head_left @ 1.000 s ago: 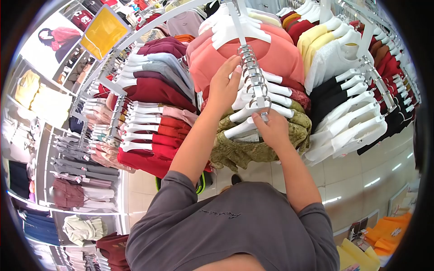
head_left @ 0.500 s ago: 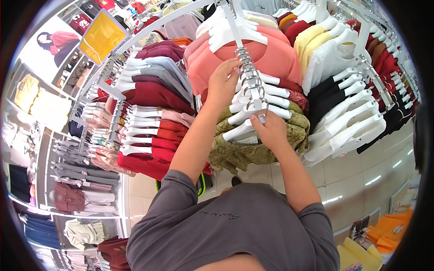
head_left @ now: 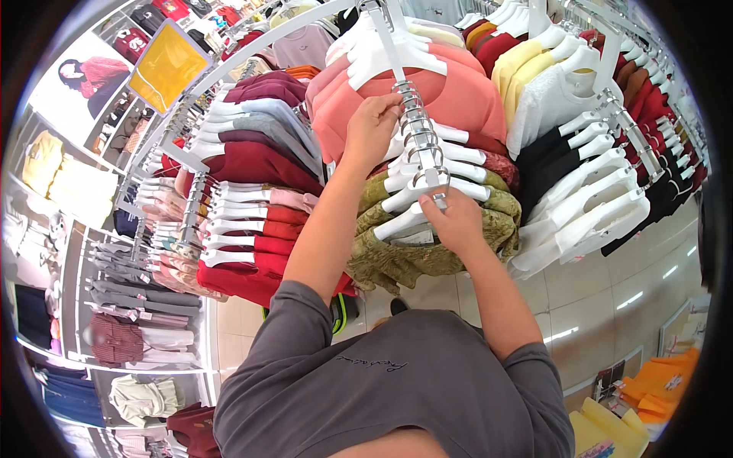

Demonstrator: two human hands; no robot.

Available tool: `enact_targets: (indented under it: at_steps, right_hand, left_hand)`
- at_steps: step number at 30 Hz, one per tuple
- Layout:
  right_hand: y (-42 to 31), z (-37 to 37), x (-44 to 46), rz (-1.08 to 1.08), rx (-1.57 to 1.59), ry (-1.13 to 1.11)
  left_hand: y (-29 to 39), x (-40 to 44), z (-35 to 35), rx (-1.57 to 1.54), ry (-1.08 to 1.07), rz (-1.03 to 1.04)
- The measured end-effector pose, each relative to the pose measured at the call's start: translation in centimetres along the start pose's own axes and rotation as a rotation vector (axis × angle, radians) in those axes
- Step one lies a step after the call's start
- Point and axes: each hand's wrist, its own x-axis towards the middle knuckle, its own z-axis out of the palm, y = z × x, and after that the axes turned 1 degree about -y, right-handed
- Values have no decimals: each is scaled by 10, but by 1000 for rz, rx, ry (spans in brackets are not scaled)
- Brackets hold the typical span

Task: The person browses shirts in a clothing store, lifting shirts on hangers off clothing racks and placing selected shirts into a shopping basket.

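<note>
My left hand (head_left: 372, 128) is closed at the far end of a row of metal hanger hooks (head_left: 417, 122) on a sloping display arm, its fingertips pinched at a hook beside the coral top (head_left: 473, 91). My right hand (head_left: 455, 221) grips a white hanger (head_left: 402, 223) near its hook, at the arm's front end; the fingers partly hide the hook. From this front hanger hangs an olive-green velvety top (head_left: 389, 263). Behind it, several white hangers carry more olive and dark red tops (head_left: 500, 169).
Red tops (head_left: 252, 263) hang on a rack to the left, below maroon ones (head_left: 259, 164). White tops (head_left: 584, 229) and black ones (head_left: 546, 168) hang on the right. A yellow sign (head_left: 169, 67) stands at upper left. Folded orange clothes (head_left: 660, 389) lie at lower right above the tiled floor (head_left: 603, 305).
My left hand has shifted very slightly left at the hooks. My right hand keeps its grip on the front hanger. The whole view has moved a little.
</note>
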Motion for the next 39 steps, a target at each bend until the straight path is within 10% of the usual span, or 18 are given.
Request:
enact_targets:
  at_steps: [39]
  right_hand:
    - [0,0,0,-29,-11,15]
  left_hand:
    - [-7,10,-3,19,-14,150]
